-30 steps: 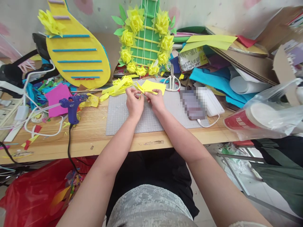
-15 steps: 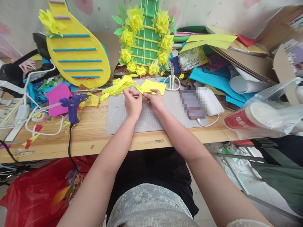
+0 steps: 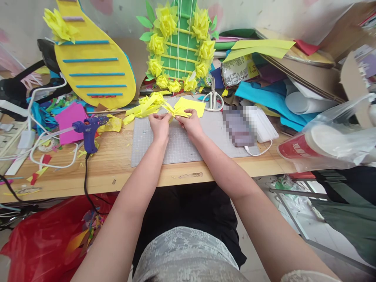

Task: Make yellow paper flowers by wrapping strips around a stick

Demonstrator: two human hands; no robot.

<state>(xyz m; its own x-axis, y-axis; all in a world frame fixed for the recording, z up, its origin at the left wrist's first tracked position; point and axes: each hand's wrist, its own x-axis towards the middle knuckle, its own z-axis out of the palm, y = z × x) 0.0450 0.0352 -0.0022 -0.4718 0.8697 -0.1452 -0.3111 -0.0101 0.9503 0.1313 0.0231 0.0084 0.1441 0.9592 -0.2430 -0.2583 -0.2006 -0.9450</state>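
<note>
Over the grey cutting mat (image 3: 147,147), my left hand (image 3: 160,126) and my right hand (image 3: 190,123) pinch a folded piece of yellow paper (image 3: 173,111) between them. The piece is gathered at its middle and spreads out to both sides. Just behind my right hand lies a stack of yellow paper (image 3: 195,105). A heap of twisted yellow paper pieces (image 3: 145,106) sits to the left, close to my left hand. White-handled scissors (image 3: 213,101) rest at the mat's back edge, right of the stack.
A blue glue gun (image 3: 90,133) stands at left beside magenta paper (image 3: 70,119). Behind are a yellow instrument-shaped cutout (image 3: 96,66) and a green one (image 3: 176,51) ringed with yellow paper flowers. At right are a blurred phone (image 3: 239,127), a white power bank (image 3: 263,129) and a bagged cup (image 3: 305,145).
My left hand has moved slightly left and turned, and more of the folded yellow paper shows between the hands. My right hand has barely moved.
</note>
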